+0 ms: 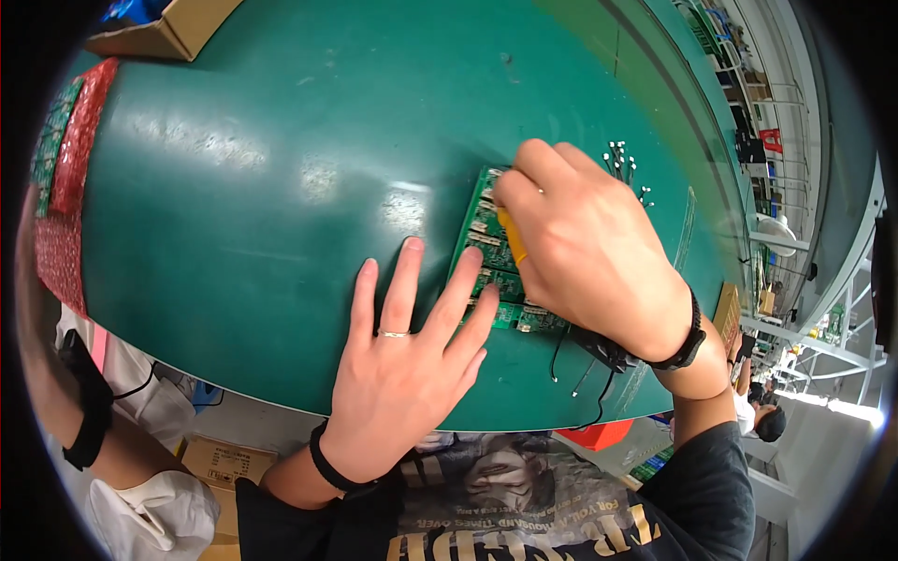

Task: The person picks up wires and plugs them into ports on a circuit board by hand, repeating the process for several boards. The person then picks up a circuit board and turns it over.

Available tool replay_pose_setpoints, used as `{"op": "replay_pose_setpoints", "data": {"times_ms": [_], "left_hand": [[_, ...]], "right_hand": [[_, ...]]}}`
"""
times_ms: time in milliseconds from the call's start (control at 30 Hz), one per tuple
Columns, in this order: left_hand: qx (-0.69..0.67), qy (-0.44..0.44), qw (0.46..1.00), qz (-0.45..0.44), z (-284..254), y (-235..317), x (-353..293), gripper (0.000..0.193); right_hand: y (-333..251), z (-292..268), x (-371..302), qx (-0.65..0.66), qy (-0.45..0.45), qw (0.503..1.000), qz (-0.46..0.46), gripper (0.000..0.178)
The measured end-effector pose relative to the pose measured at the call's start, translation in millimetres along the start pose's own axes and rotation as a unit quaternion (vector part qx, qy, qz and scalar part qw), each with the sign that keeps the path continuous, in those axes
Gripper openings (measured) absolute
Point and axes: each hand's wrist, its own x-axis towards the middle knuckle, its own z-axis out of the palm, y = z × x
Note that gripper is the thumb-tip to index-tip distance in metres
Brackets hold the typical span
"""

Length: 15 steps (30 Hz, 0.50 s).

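A green circuit board panel [506, 316] with small white connectors lies on the green tabletop under both hands. My left hand [402, 365] is spread palm down, with its index finger and thumb side on the board's left part and its other fingers over the tabletop. My right hand [599, 243] is closed over the board's right part, gripping a yellow-handled tool [513, 241]. Most of that tool, including its tip, is hidden under the fingers. Thin black cables with white plugs [619, 154] stick out beyond my right hand. More black cable [603, 351] lies beneath my right wrist.
At the left edge, pink bubble wrap [89, 140] holds green circuit boards [54, 140]. An open cardboard box [178, 33] sits at the far left. Another person's arm [61, 402] is close on the left. A red bin [599, 435] shows below the table's near edge.
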Motion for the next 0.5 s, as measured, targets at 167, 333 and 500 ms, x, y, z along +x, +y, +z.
{"op": "replay_pose_setpoints", "data": {"times_ms": [167,333,500], "left_hand": [[0.015,-0.005,1.000,0.000,1,1,-1,0.053],[0.021,-0.009,1.000,0.008,0,1,3,0.055],[0.033,-0.019,0.999,0.007,-5,1,-4,0.054]], "right_hand": [[-3,-6,-3,0.029,-0.047,0.998,0.015,0.029],[6,-14,-10,0.057,-0.030,0.998,-0.013,0.028],[25,-10,-41,0.278,0.065,0.959,-0.006,0.019]]}}
